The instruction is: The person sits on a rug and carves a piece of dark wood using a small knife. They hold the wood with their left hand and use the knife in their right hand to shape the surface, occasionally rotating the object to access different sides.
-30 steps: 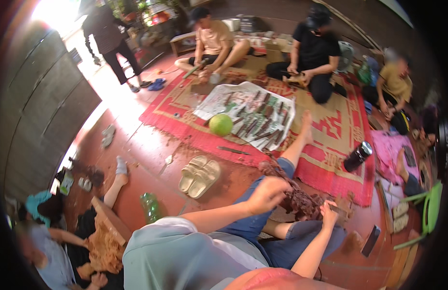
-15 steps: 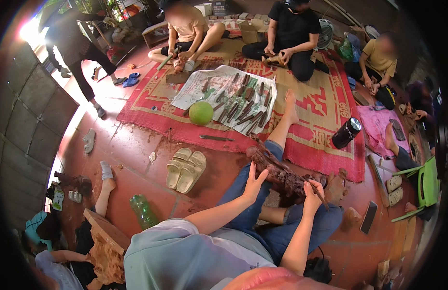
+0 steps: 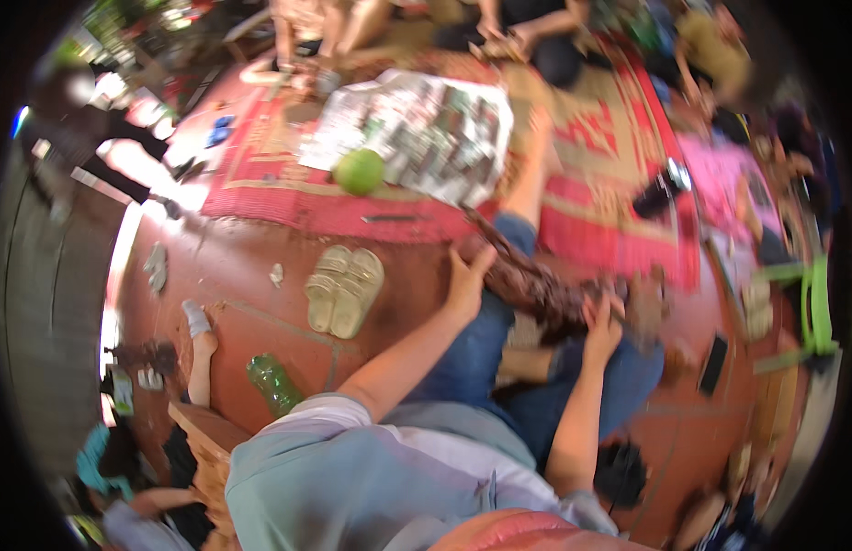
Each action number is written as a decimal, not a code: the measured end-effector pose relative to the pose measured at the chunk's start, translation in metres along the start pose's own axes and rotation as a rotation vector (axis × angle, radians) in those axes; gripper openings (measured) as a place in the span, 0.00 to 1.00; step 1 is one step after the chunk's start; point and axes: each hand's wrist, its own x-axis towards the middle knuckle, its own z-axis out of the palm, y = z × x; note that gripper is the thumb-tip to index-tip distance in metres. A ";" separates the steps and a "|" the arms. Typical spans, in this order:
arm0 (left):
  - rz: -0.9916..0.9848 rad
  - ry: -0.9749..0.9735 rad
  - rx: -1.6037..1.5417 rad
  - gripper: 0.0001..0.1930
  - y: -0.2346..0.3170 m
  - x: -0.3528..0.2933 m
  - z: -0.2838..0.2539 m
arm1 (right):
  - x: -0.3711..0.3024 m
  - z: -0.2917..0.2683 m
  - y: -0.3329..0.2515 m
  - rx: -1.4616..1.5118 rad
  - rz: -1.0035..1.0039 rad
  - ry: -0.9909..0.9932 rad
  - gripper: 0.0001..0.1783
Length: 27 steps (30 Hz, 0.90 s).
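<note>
Between your hands lies a long, dark brown, bumpy wood piece [image 3: 536, 285]; your left hand [image 3: 464, 283] and right hand [image 3: 602, 323] both hold it.

The carved wood piece [image 3: 536, 285] across the lap was dark reddish brown with a rough, mottled surface. The jeans [image 3: 481, 349] were mid blue, and the shirt [image 3: 352, 477] pale grey-blue. The floor [image 3: 251, 275] was terracotta red tile. The rug [image 3: 591, 174] was bright red with beige panels and red angular motifs. The newspaper [image 3: 417, 129] on it was white and grey, busy with print. The round fruit [image 3: 359, 171] was light green. The pair of sandals [image 3: 345, 290] was pale olive-tan. The plastic bottle [image 3: 274, 383] was translucent green, and the chair [image 3: 807, 312] lime green.
</note>
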 end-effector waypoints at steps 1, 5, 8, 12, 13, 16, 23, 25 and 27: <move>0.052 -0.001 0.090 0.36 0.001 -0.007 0.001 | 0.003 0.000 0.002 0.029 -0.061 -0.003 0.13; 0.136 -0.065 0.201 0.42 -0.015 -0.016 -0.024 | 0.010 0.005 0.007 -0.022 -0.137 0.005 0.09; 0.195 -0.123 0.182 0.32 -0.025 -0.017 -0.022 | 0.004 0.007 0.010 -0.331 -0.203 0.067 0.07; 0.218 -0.139 0.196 0.28 -0.023 -0.017 -0.015 | -0.006 0.022 -0.010 -0.601 -0.371 0.057 0.06; 0.211 -0.142 0.199 0.28 -0.022 -0.017 -0.015 | -0.007 0.024 -0.014 -0.694 -0.447 0.050 0.06; 0.250 -0.177 0.200 0.28 -0.022 -0.016 -0.014 | 0.001 0.025 -0.014 -0.714 -0.426 -0.012 0.05; 0.240 -0.112 0.243 0.29 -0.024 -0.012 -0.017 | 0.007 0.038 -0.009 -0.726 -0.474 -0.082 0.04; 0.256 -0.017 0.409 0.28 -0.006 -0.024 -0.009 | 0.009 0.042 0.001 -0.821 -0.687 -0.142 0.04; 0.302 -0.030 0.410 0.25 -0.001 -0.027 -0.006 | -0.007 0.056 -0.004 -0.804 -0.668 -0.148 0.02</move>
